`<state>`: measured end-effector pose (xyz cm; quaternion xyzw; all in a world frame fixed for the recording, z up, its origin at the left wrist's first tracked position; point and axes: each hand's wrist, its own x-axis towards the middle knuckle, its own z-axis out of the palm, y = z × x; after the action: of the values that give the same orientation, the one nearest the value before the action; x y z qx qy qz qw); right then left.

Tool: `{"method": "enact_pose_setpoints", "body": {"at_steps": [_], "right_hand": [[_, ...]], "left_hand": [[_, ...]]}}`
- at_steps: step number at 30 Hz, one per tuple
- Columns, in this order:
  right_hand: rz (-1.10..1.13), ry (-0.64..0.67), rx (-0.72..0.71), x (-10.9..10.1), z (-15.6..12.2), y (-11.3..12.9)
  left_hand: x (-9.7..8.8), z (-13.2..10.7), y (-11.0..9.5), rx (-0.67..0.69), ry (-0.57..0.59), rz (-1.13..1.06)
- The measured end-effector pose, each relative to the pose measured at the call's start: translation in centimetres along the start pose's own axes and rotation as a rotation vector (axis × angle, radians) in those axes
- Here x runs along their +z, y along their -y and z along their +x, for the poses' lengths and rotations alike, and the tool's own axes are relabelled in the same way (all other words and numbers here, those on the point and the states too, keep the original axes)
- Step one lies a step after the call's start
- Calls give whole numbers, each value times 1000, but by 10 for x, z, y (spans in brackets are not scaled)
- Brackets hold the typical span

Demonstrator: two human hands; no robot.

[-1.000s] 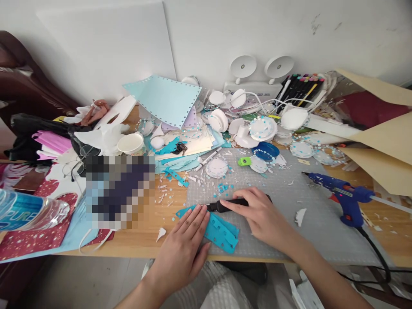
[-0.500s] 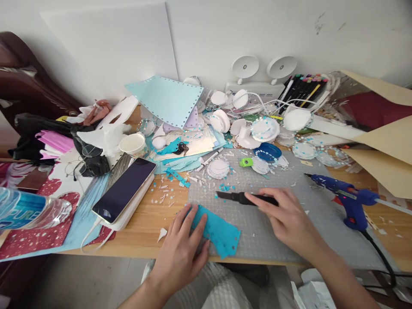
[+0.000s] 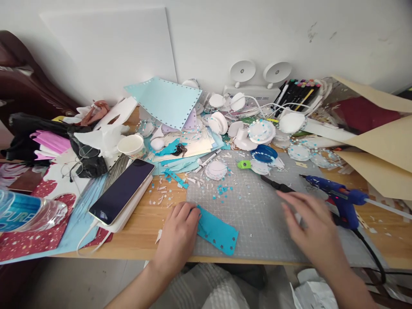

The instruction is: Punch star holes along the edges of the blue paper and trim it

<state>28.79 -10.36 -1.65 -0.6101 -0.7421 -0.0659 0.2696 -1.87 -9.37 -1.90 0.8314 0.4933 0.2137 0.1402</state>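
My left hand (image 3: 180, 229) has its fingers bent together on the left end of a blue piece of paper (image 3: 219, 231) with small star-shaped holes along its lower edge. The paper lies on the grey cutting mat (image 3: 251, 201) near the table's front edge. My right hand (image 3: 313, 227), slightly blurred, has its thumb and fingers apart with nothing visible between them. Just beyond its fingertips lies a black craft knife (image 3: 279, 184), its blade pointing to the upper left; part of the handle is hidden behind the hand.
A blue glue gun (image 3: 341, 193) rests at the right. White discs edged with stars (image 3: 216, 170), a green-topped tool (image 3: 245, 164) and paper scraps cover the back. On the left are a phone (image 3: 122, 191), a paper cup (image 3: 131, 146) and a water bottle (image 3: 28, 212).
My right hand has moved right and let go of the craft knife, which now lies further right on the mat. My left hand's spread fingers have drawn together at the paper's left end.
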Motion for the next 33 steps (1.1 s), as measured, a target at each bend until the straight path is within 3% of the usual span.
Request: {"method": "enact_pose_setpoints", "body": {"at_steps": [3,5,7,10,12,14,16,19,21,24,27,29,33], "right_hand": [[258,223,-54,12,1,52],[321,376,-93,22,1,81],[314,446,-115,31,1,99],[311,466,-101,41,2,107],[338,460,-97,43,1,104],[364,441,-102,43,0,100],[384,416,-112,41,-1,97],[408,386,-115,35,1,93],[429,363,-114,30,5,90],[482,317,-116,23,14,87],[524,260,-116,17,28,87],[520,237,-124,14,41,86],[464,240,-181,13,74,71]], "left_hand": [[0,2,0,-73,-33,-119],[-1,2,-2,-148,-57,-255],[-5,1,-2,-218,-79,-387],[-17,1,5,-284,-163,-489],[-29,3,15,-302,-295,-464],[-41,9,28,-323,-415,-293],[-49,17,39,-292,-461,-12],[-51,29,49,-168,-362,182],[-49,34,45,-97,-334,187],[-49,38,27,-8,-255,-46],[-50,42,3,76,40,-409],[-47,48,-7,74,168,-552],[-34,71,-5,-63,203,-646]]}}
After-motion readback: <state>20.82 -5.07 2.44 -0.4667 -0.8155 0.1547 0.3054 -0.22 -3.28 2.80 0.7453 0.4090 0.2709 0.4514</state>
